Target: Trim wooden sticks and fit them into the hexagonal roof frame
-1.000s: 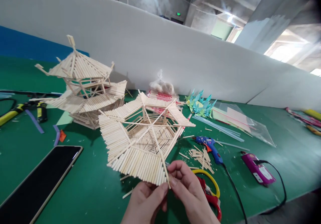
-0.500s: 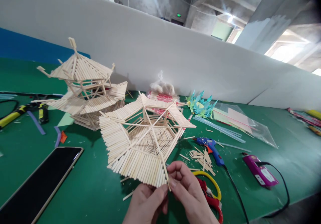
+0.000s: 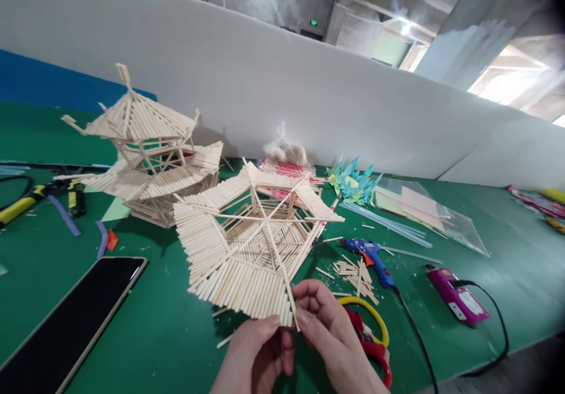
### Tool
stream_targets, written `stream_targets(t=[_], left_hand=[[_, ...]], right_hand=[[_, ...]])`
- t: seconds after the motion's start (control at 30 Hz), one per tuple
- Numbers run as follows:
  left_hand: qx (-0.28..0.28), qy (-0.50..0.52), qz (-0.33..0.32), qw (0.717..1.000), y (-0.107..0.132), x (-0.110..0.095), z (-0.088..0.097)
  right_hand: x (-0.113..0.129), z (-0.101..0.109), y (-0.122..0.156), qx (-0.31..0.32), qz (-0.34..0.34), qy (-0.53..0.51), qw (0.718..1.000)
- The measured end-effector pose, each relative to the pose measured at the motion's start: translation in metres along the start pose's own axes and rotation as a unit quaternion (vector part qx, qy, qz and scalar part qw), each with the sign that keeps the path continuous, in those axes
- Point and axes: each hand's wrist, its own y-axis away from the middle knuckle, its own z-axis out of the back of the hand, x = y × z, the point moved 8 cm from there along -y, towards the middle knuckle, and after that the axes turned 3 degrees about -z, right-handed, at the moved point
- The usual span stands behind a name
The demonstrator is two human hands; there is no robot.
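In the head view, a model pavilion (image 3: 247, 291) built of thin wooden sticks stands before me, its ring-shaped roof partly covered and long sticks crossing over the open centre. My left hand (image 3: 256, 353) grips the front edge of this roof, thumb on top and curled fingers underneath. At the near corner my right hand (image 3: 331, 341) pinches the end of a long corner stick (image 3: 282, 264) between thumb and fingers. The right fingertips are partly hidden behind the stick. A pair of scissors (image 3: 377, 356) with red and yellow handles lies beside my right hand, partly covered by it.
A taller stick pavilion (image 3: 141, 117) stands at the back left. Nearby are a phone (image 3: 75, 323), a blue glue gun (image 3: 371, 259) with a cable, loose short sticks (image 3: 357, 276), a purple device (image 3: 457, 300), a teal paper craft (image 3: 353, 182) and a white partition (image 3: 265, 76).
My left thumb has slid left from the corner stick onto the roof's front edge. My right hand keeps its pinch at the corner, nearly in the same place.
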Motion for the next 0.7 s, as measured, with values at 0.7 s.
stream_targets(t=[0.7], left_hand=[[0.004, -0.080, -0.018, 0.997, -0.007, 0.004, -0.005]], right_hand=[[-0.005, 0.002, 0.000, 0.006, -0.006, 0.009, 1.000]])
